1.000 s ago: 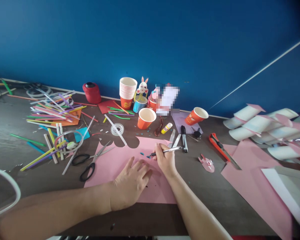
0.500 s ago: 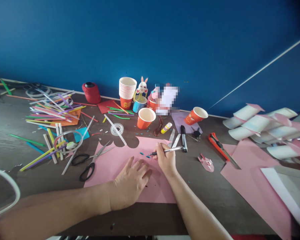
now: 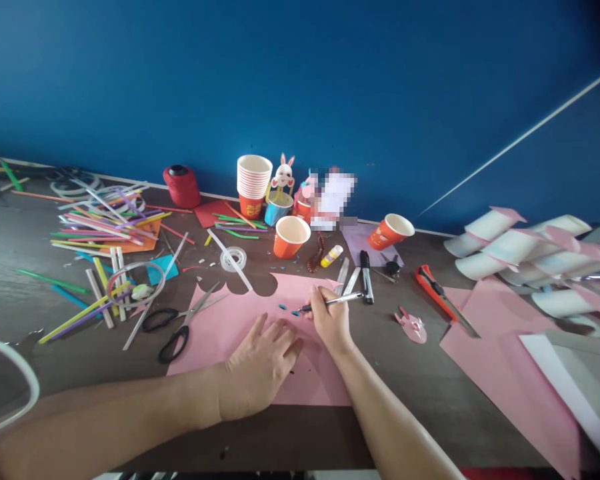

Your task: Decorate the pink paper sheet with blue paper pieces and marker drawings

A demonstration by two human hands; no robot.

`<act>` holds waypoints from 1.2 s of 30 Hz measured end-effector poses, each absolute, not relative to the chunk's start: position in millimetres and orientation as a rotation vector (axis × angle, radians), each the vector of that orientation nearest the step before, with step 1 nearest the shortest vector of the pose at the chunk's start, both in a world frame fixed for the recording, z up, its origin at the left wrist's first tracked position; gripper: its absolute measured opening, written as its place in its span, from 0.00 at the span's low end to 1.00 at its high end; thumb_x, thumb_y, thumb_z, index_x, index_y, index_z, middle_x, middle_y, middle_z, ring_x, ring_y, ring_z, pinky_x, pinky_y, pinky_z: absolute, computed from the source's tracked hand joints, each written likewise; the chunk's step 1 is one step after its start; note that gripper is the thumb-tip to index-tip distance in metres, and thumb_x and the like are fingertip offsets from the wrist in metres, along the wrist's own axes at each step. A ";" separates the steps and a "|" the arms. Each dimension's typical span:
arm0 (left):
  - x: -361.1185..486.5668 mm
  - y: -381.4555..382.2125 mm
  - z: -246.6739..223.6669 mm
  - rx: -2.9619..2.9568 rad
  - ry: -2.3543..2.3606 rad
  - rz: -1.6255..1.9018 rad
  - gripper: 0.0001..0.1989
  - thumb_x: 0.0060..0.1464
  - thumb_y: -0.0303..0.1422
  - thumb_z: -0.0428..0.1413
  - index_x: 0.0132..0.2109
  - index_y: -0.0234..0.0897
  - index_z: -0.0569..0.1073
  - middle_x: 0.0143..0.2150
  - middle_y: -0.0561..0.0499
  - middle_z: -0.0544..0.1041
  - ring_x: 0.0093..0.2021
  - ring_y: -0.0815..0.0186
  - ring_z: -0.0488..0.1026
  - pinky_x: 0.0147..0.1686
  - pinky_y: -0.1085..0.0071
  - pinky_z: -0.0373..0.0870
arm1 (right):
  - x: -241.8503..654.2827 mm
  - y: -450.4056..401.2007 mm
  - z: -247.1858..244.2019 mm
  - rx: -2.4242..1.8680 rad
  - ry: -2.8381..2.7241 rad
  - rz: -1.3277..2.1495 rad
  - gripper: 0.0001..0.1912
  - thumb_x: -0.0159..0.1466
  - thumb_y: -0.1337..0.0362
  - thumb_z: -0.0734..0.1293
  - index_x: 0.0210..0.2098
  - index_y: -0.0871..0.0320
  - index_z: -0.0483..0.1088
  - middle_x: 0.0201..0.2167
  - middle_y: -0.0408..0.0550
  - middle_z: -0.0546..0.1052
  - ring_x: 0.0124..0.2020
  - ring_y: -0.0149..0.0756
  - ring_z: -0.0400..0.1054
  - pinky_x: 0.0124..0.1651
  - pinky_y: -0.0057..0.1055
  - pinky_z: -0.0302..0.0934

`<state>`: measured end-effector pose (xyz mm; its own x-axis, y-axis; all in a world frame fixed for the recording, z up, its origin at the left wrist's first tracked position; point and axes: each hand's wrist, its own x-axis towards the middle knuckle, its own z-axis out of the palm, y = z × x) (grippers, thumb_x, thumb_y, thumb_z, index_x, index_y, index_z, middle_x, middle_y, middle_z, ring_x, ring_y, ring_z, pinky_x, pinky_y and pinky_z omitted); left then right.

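Note:
A sheet of pink paper (image 3: 215, 353) with scalloped cut-outs along its far edge lies in front of me. My left hand (image 3: 263, 363) rests on it, fingers spread out. In my right hand (image 3: 330, 323) a pen (image 3: 343, 300) is pinched, its tip down beside two small blue oval pieces (image 3: 295, 313) with dark outlines. These pieces lie on the pink paper. Black-handled scissors (image 3: 180, 327) lie partly open over the sheet's left edge. A few dark specks show on the paper near my left fingers.
Colored paper strips (image 3: 105, 223) are heaped at left. Stacked paper cups (image 3: 254, 183), a single orange cup (image 3: 291, 239) and a tape roll (image 3: 233, 259) stand or lie behind the sheet. To the right are a black marker (image 3: 367, 279), a pink cut-out (image 3: 411, 327) and a box cutter (image 3: 437, 293) with its blade out.
The view has shifted very slightly. Both hands and the pen keep nearly the same place on the paper.

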<state>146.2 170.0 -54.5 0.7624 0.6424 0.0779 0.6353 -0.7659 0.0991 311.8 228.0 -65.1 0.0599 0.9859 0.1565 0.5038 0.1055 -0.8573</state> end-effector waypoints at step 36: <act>147.4 170.0 -53.7 2.890 1.070 0.176 0.19 0.58 0.32 0.42 0.55 0.35 0.62 0.53 0.43 0.65 0.55 0.55 0.56 0.53 0.52 0.52 | 315.5 226.2 -68.2 -1.506 -1.563 0.685 0.20 0.63 0.56 0.56 0.19 0.57 0.62 0.11 0.39 0.63 0.16 0.29 0.61 0.25 0.27 0.57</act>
<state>147.4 170.0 -53.7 0.7533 0.6518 0.0875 0.6455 -0.7583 0.0912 315.5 226.2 -68.2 0.0735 0.9781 0.1945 0.5193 0.1290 -0.8448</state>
